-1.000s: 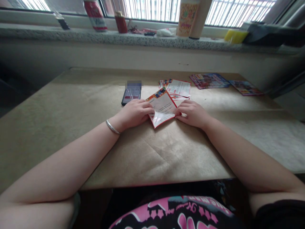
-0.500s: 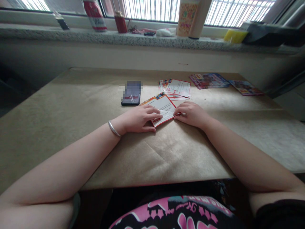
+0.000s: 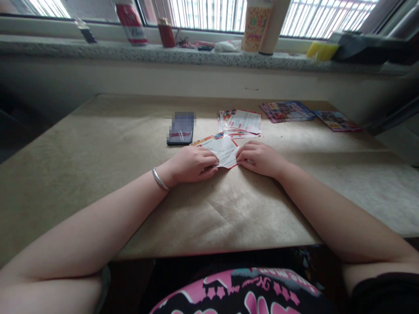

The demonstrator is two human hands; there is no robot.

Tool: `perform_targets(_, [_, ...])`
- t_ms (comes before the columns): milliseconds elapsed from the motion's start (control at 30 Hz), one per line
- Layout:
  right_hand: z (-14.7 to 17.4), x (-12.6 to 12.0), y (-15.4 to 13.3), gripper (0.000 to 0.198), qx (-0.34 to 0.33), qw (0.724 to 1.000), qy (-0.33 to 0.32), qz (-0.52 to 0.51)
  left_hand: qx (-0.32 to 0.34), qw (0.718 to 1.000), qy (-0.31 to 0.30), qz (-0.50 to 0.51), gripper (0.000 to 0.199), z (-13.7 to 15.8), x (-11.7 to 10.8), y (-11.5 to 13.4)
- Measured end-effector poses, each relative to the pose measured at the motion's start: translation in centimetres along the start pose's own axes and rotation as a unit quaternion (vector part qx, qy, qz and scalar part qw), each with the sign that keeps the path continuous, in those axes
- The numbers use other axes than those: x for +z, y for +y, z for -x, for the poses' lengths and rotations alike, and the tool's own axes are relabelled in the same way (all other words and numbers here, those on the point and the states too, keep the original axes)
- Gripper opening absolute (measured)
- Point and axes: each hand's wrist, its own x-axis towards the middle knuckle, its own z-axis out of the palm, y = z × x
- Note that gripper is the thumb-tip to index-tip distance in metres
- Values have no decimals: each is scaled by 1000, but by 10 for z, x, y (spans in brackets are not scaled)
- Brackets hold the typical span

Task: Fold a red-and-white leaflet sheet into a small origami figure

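Between my hands is a white printed leaflet (image 3: 225, 150) with a red edge and an orange patterned strip along its far side. My left hand (image 3: 196, 164), with a silver bangle at the wrist, is closed on its near left part. The fingers of my right hand (image 3: 257, 159) pinch its right corner. The paper's near edge curves up a little. Just beyond lie several similar leaflets (image 3: 244, 121) in a loose, fanned pile. A dark phone (image 3: 181, 128) rests left of the held leaflet, past my left hand.
At the table's far right are a stack of colourful leaflets (image 3: 288, 111) and another group of leaflets (image 3: 337, 121). Behind the beige table (image 3: 81, 174), the stone windowsill (image 3: 108, 53) carries a red and white can (image 3: 131, 24), a red lighter (image 3: 166, 34), a patterned cup (image 3: 255, 26) and a yellow item (image 3: 322, 51).
My left hand's fingers have closed on the leaflet's near edge. The paper has turned and bent slightly, and its near corner no longer lies flat. My right hand keeps the right corner.
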Motion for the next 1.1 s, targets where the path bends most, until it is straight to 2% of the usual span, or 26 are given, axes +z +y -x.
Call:
perform_targets(67, [0,1,-1,18,-23,1000,4,10,9,1000,26,-7,30,1,3,-2])
perform_targets(200, [0,4,-4,22,-41,999,20,13,73,995,55,-31,27,2,4,-7])
perform_targets(267, [0,6,-5,28,-37,999,17,17,97,993,45,-41,27,1,2,-8])
perform_targets(367, [0,9,-8,41,-32,999,-22,18,121,992,19,-40,29,1,0,-9])
perform_targets(467, [-1,9,-10,41,-21,999,-48,2,106,994,17,-14,29,1,0,-9])
perform_targets(633, [-3,7,-10,34,-14,999,-45,-17,33,995,54,76,29,2,6,-10])
perform_targets(800, [-3,8,-9,24,-3,999,-39,-32,-76,982,77,154,32,1,10,-10])
perform_targets(900, [-3,7,-10,20,11,999,-36,-25,-170,961,83,202,29,-1,11,-8])
perform_targets(1000, [-4,5,-12,20,25,999,-27,8,-269,926,106,244,22,-4,12,-5])
perform_targets(1100, [-5,4,-16,22,48,998,-16,48,-332,908,95,237,18,-8,13,-4])
